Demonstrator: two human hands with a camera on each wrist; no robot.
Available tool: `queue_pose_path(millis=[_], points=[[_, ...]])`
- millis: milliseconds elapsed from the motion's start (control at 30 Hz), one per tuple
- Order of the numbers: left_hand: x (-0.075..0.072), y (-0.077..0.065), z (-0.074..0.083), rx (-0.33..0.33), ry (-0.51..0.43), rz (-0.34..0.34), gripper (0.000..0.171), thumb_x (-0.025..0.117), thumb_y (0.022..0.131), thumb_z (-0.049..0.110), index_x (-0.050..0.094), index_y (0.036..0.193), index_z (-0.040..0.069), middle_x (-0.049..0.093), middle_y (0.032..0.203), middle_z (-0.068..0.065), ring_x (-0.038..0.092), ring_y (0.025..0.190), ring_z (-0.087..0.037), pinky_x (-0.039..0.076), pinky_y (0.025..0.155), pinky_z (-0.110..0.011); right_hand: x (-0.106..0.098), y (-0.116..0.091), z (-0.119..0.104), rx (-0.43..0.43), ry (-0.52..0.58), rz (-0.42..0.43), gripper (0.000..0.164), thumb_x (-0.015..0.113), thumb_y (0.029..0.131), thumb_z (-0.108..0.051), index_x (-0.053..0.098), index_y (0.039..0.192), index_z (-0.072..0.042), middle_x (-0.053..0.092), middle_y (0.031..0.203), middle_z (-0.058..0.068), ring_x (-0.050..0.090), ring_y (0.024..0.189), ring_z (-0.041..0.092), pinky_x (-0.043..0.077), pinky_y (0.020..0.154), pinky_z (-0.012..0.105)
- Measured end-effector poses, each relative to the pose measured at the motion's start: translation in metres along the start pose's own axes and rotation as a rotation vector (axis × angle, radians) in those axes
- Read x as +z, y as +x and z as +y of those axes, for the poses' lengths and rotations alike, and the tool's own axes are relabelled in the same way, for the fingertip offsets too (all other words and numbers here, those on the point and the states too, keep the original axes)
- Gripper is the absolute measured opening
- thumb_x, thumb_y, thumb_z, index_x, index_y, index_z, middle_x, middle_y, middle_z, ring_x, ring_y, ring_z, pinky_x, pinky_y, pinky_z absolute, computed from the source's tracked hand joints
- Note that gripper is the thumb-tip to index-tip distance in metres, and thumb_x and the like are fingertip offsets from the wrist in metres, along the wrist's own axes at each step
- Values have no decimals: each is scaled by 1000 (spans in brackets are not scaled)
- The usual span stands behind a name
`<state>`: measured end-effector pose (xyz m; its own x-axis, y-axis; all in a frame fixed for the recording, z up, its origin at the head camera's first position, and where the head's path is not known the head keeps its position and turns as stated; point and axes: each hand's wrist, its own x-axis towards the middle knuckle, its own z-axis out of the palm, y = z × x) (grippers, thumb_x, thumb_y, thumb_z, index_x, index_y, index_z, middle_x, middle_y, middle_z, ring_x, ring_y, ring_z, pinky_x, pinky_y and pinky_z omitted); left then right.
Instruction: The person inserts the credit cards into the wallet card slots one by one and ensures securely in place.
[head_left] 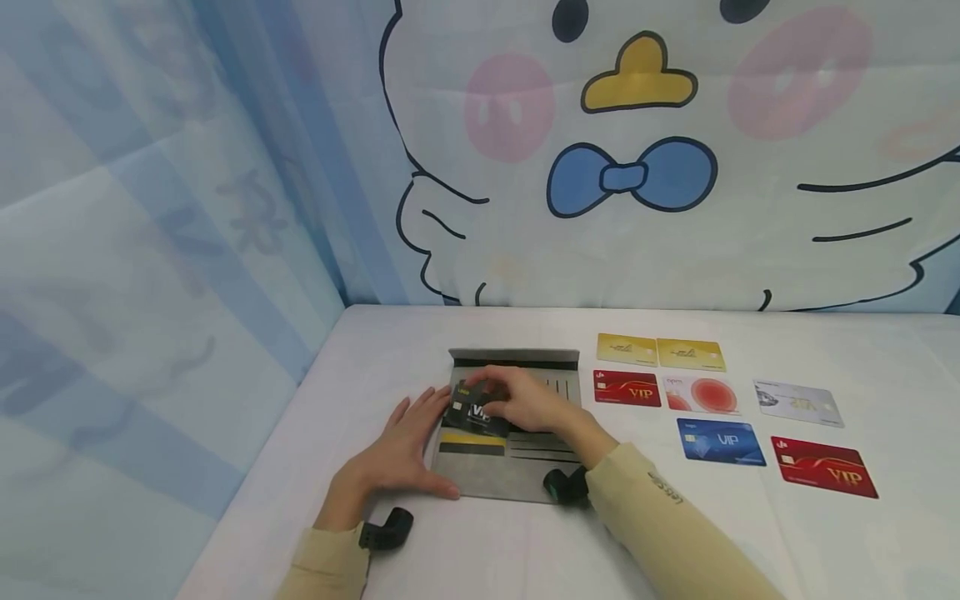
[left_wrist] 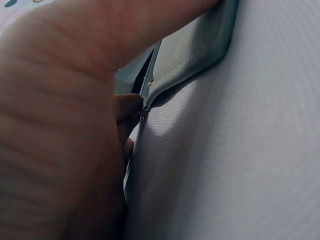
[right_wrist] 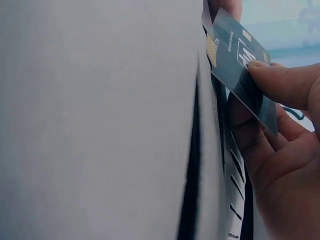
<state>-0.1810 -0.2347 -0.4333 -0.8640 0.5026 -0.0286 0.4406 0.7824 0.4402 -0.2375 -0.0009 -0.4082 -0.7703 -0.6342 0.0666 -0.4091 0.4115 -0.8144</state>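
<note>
A grey card wallet [head_left: 498, 482] lies opened out on the white table, with slots and a dark strip along its far part. My right hand [head_left: 534, 402] pinches a black VIP card [head_left: 468, 415] by its right part, thumb on the printed face and fingers beneath in the right wrist view. The card is tilted over the wallet's left slots; whether its edge is inside a slot I cannot tell. Just below it, a gold card [head_left: 472, 437] shows in a slot. My left hand [head_left: 405, 450] rests along the wallet's left edge, fingers extended, thumb near the lower corner.
Right of the wallet lie two gold cards [head_left: 627, 349], a red VIP card [head_left: 627, 388], a white card with red circles [head_left: 702, 394], a silver card [head_left: 798, 403], a blue VIP card [head_left: 722, 442] and another red VIP card [head_left: 825, 467]. A printed curtain [head_left: 630, 258] hangs behind the table.
</note>
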Motion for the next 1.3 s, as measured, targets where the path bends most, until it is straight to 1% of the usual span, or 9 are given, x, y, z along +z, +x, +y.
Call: queue_pose_path(millis=[200, 467, 600, 733, 1000, 1167, 1300], points=[[-1, -1, 1, 13, -4, 10, 122, 72, 55, 73, 19, 149, 16, 19, 154, 0, 4, 141, -18, 0, 111, -43, 1, 0, -1, 0, -22, -27, 38, 65, 85, -2, 59, 120, -18, 60, 102, 1, 55, 88, 15, 48, 82, 35], [-2, -1, 2, 13, -1, 2, 123, 72, 55, 72, 18, 150, 13, 19, 154, -2, 5, 141, -19, 0, 111, -44, 3, 3, -6, 31, -143, -45, 38, 65, 86, -5, 60, 122, -17, 61, 109, 3, 56, 95, 15, 47, 87, 38], [-3, -1, 3, 6, -1, 0, 124, 72, 55, 72, 19, 149, 12, 19, 154, -2, 4, 141, -18, 0, 112, -44, 4, 4, -9, 22, -184, -53, 38, 65, 86, -5, 60, 122, -17, 62, 111, 3, 56, 98, 16, 46, 90, 38], [-2, -1, 3, -3, -8, -2, 124, 73, 55, 72, 19, 149, 10, 18, 154, -2, 4, 141, -18, 0, 112, -44, 6, 5, -12, 7, -200, -75, 38, 65, 86, -4, 61, 121, -15, 62, 113, 3, 56, 101, 16, 46, 92, 37], [-3, -2, 4, -19, -7, -8, 124, 72, 55, 72, 20, 149, 11, 18, 154, -1, 4, 141, -17, -1, 112, -43, 8, 5, -14, -5, -210, -96, 38, 65, 85, -2, 61, 122, -12, 61, 116, 4, 56, 105, 18, 45, 92, 38], [-3, -2, 3, -17, -7, -10, 124, 72, 55, 72, 19, 149, 11, 17, 154, -1, 3, 141, -16, -1, 112, -43, 7, 6, -14, -7, -215, -124, 38, 65, 85, -4, 61, 122, -13, 59, 119, 4, 55, 106, 19, 45, 92, 38], [-3, -2, 3, -15, -10, -10, 123, 72, 55, 72, 20, 149, 11, 17, 154, 0, 4, 141, -16, -1, 112, -43, 6, 8, -13, -4, -221, -138, 37, 66, 85, -4, 62, 121, -14, 59, 117, 3, 55, 104, 18, 46, 91, 37]])
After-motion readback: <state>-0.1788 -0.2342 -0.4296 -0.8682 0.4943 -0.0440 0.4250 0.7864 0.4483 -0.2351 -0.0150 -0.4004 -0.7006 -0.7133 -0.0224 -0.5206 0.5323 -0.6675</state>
